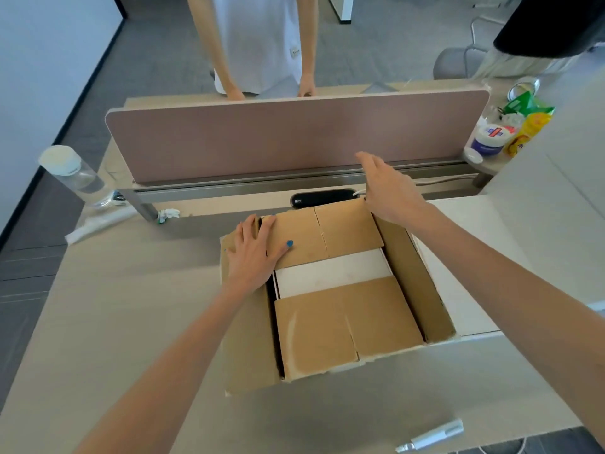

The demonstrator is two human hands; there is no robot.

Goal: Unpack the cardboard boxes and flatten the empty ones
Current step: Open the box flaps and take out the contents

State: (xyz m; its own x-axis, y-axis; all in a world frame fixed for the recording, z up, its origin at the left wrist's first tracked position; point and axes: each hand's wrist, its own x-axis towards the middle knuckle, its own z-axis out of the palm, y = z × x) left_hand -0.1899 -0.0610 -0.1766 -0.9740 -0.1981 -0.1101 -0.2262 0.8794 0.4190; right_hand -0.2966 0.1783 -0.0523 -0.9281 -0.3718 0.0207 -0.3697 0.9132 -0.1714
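Left hand (253, 253) flat on box (412, 273) flap (343, 231) at 11 o'clock, right hand (389, 188) spread at 1: fold it fully outward

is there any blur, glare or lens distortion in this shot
Head view: the wide-angle lens bows the divider; the right hand looks slightly motion-blurred, the left hand sharper; light is soft, with no glare or hard shadows on the box.

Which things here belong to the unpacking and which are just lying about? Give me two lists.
Job: cardboard box, white item inside it, left hand on the far flap, right hand at its far right corner, perhaps the silver tool.
Lying about: clear bottle, white tub, snack packets, white wrapper.
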